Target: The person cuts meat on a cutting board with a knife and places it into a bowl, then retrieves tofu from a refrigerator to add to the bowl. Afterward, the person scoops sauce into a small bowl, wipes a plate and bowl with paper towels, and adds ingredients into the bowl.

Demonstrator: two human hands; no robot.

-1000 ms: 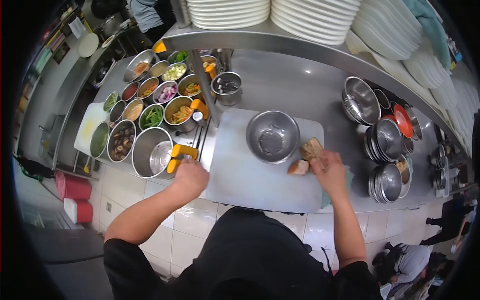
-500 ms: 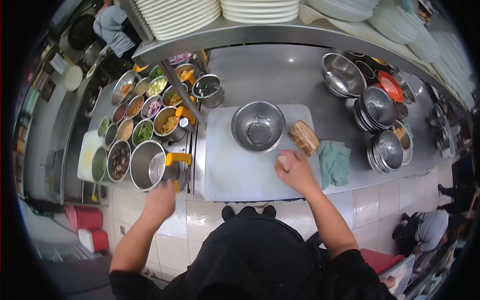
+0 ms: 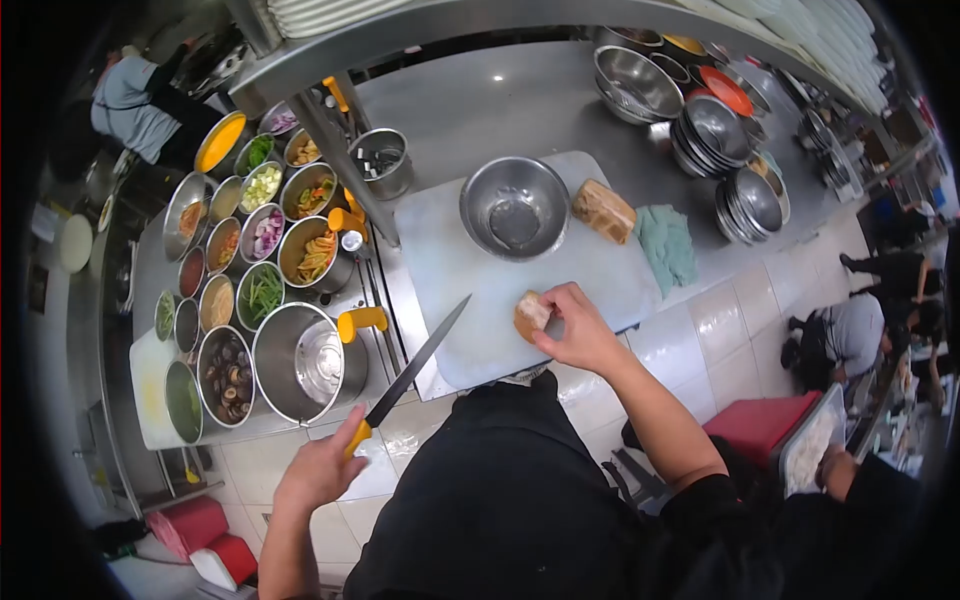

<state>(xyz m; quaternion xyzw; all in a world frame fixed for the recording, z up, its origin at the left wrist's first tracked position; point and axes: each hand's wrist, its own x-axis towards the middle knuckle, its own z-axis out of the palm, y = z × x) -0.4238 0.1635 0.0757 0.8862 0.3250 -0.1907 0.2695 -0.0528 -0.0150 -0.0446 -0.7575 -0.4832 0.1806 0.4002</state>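
My left hand (image 3: 325, 465) grips the yellow handle of a kitchen knife (image 3: 425, 355), its long blade pointing up and right over the near edge of the cutting board (image 3: 450, 300). With thumb and fingers, my right hand (image 3: 577, 328) pinches a small chunk of meat (image 3: 531, 314), apparently pork belly, at the board's near side. A larger slab of similar meat (image 3: 604, 211) lies at the board's right edge. Left of the slab, a steel mixing bowl (image 3: 514, 208) sits on the board. A crumpled green cloth (image 3: 665, 246) is beside the board.
Pots of cut vegetables (image 3: 262, 290) and a large steel pot (image 3: 310, 362) crowd the left. Stacked steel bowls (image 3: 715, 130) stand at the back right. A metal shelf (image 3: 420, 45) with plates crosses overhead. At lower right, another person's hand (image 3: 838, 470) holds a tray (image 3: 812, 440).
My left hand has brought the knife up from beside the large pot, its blade now over the board's edge. My right hand has moved left with the meat chunk. The view has shifted and tilted.
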